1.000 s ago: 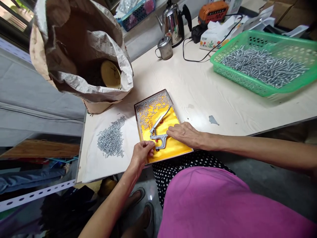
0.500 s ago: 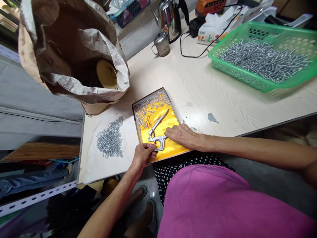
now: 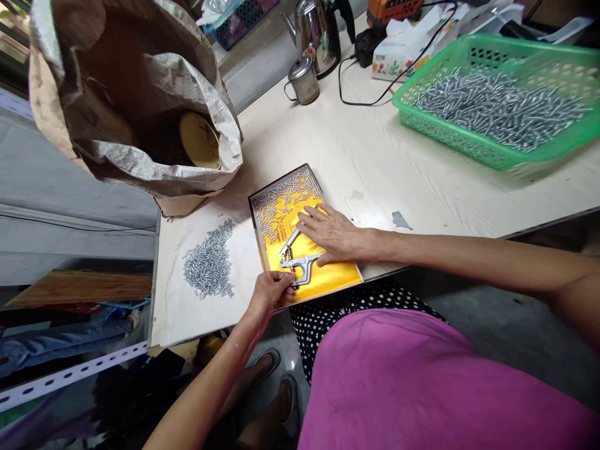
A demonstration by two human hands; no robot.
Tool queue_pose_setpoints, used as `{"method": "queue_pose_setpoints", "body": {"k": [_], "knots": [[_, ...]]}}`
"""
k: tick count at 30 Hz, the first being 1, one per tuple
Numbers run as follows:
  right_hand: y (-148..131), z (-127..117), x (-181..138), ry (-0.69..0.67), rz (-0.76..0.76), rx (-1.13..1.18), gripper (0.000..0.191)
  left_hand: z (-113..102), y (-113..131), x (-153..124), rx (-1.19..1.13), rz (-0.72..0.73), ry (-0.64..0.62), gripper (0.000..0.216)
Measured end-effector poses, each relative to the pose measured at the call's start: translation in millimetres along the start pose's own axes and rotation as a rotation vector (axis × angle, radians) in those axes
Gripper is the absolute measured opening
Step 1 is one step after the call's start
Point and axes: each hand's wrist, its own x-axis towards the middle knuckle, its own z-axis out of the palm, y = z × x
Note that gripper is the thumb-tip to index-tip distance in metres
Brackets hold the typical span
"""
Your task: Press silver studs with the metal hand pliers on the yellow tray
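Note:
A shallow tray lined with yellow sheet lies at the table's front edge. On the sheet rest silver spring-loaded pliers, their two handles spread apart; a small red part shows at the jaw end. My left hand is closed in a pinch at that jaw end, and whatever sits between its fingertips is too small to make out. Spread flat, my right hand lies across the upper handle, its thumb by the end of the lower handle. Small metal pins are scattered over the tray's far part.
A heap of similar small metal pieces lies left of the tray. Behind it stands a large open paper sack. A green basket of metal pieces is at the right. A metal cup and a kettle stand behind.
My right hand has moved from the end of the lower handle up and over the upper handle, its fingers now spread. My left hand stays at the jaw end.

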Motion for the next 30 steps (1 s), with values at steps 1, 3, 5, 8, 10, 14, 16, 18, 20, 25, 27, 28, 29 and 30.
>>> {"method": "queue_pose_setpoints", "body": {"k": [1,3,5,8,10,14,16,18,20,25,27,28,29,30], "knots": [[3.9,0.7,3.6,-0.027,-0.005,0.009,0.088,0.4,0.2,-0.5,0.001,-0.002,0.004,0.027],[9.0,1.5,9.0,-0.073,-0.013,0.036,0.085,1.1,0.8,-0.8,0.002,-0.006,0.008,0.027],[10.8,1.0,11.8,-0.094,-0.014,0.058,0.081,1.6,1.3,-0.1,0.003,-0.007,0.01,0.028],[9.2,-1.3,12.4,-0.103,-0.008,0.054,0.076,1.5,0.0,1.6,0.01,0.002,0.013,0.028],[6.6,-2.8,11.4,-0.114,0.002,0.045,0.073,0.9,-3.1,1.3,0.064,0.0,0.019,0.024],[0.9,-3.0,8.3,-0.127,0.024,0.078,0.062,1.8,-11.2,-3.5,0.451,0.311,0.187,0.018],[-1.5,-2.4,6.7,-0.125,0.031,0.093,0.058,5.2,-11.8,-3.5,0.68,0.64,0.289,0.019],[-3.0,-2.6,5.8,-0.127,0.025,0.088,0.057,10.2,-7.8,1.5,0.851,0.902,0.281,0.04],[-3.5,-4.1,5.4,-0.148,0.01,0.073,0.061,15.2,-0.2,11.0,0.967,1.043,0.185,0.062],[-4.1,-10.7,3.8,-0.19,0.051,-0.016,0.066,21.8,17.2,28.8,1.111,1.074,0.093,0.069],[-6.6,-9.8,1.1,-0.18,0.058,-0.047,0.05,23.7,19.3,27.0,1.142,1.061,0.126,0.063],[-8.3,-7.9,-0.8,-0.17,0.052,-0.047,0.04,24.9,19.3,24.7,1.154,1.057,0.138,0.059],[-10.3,-5.2,-3.2,-0.154,0.048,-0.038,0.03,26.3,18.9,21.9,1.163,1.053,0.146,0.054],[-12.2,-2.0,-5.9,-0.138,0.049,-0.022,0.021,27.7,18.2,19.1,1.169,1.046,0.15,0.049]]}}
